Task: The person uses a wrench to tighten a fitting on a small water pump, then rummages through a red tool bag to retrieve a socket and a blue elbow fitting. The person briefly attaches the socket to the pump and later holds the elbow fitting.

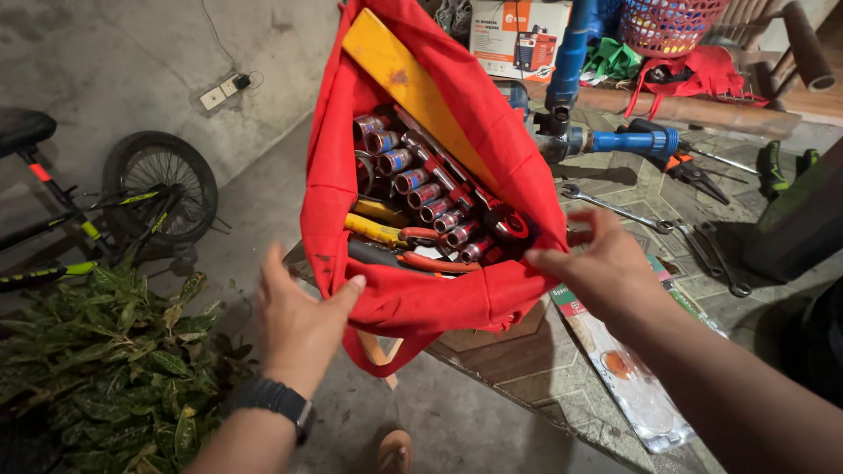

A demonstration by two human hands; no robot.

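At the far left a bicycle leans by the concrete wall above a leafy plant. The left hand, a dark watch on its wrist, has its thumb hooked over the near rim of a red cloth tool bag, the other fingers lying loosely together beneath the fabric. The bag rests at the edge of a patterned table, its mouth held wide; inside lie a row of chrome sockets on a rail, a yellow level and orange-handled pliers. The right hand pinches the bag's right rim, fingers curled. The step in hand looks like spreading the bag to view its contents; reaching in would call for freeing one hand while the other keeps the mouth open. Farther right, wrenches and a blue pipe fitting lie on the table.
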